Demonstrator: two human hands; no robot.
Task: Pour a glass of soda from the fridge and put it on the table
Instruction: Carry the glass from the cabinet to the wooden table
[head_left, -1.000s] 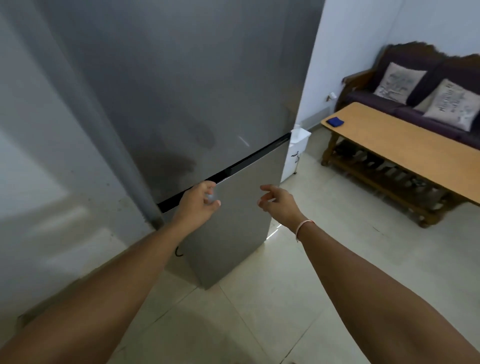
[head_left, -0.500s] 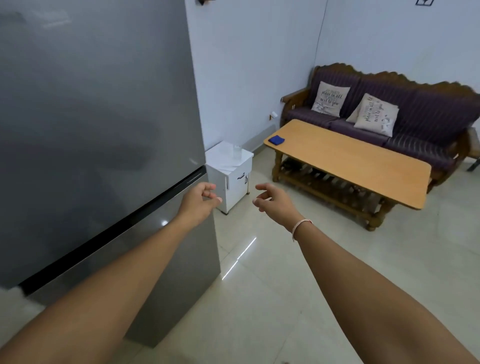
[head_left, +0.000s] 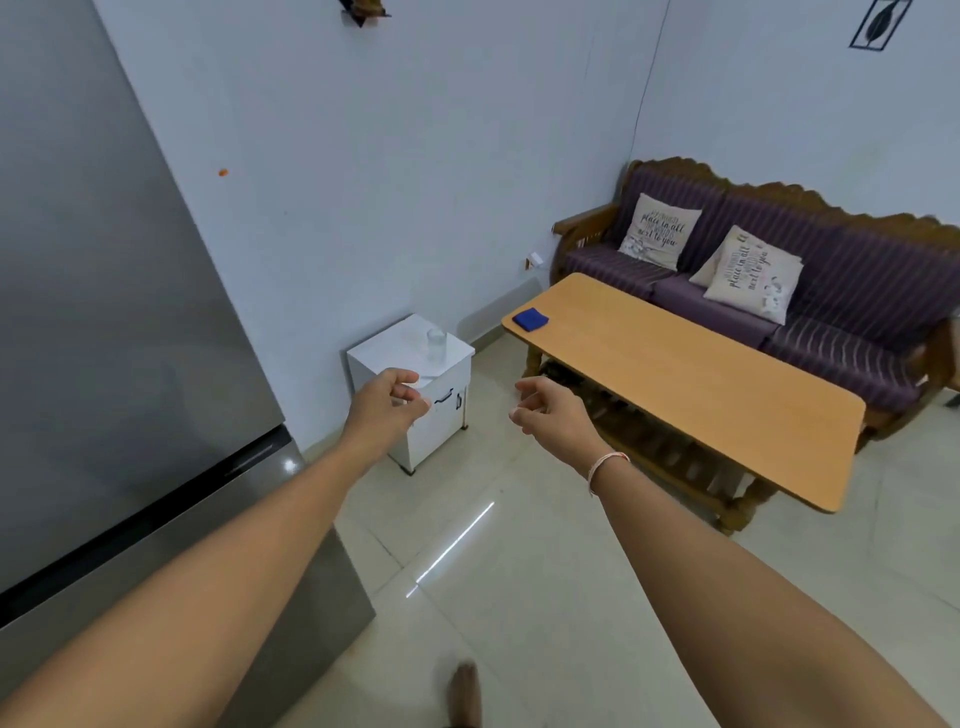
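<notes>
Empty hands (head_left: 387, 402) before wooden table (head_left: 727, 395)

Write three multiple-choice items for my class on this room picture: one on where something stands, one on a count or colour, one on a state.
1. Where does the empty glass stand?
A. on the wooden table
B. on the small white cabinet
C. on the floor

2. How many cushions lie on the sofa?
A. one
B. two
C. four

3. What state are the fridge doors in?
A. both shut
B. upper open
C. lower open

Key:
1 B, the glass sits on top of the white cabinet beside the fridge.
2 B, two printed cushions lean on the purple backrest.
3 A, both grey doors sit flush, and neither the left hand nor the right hand touches them.
</notes>
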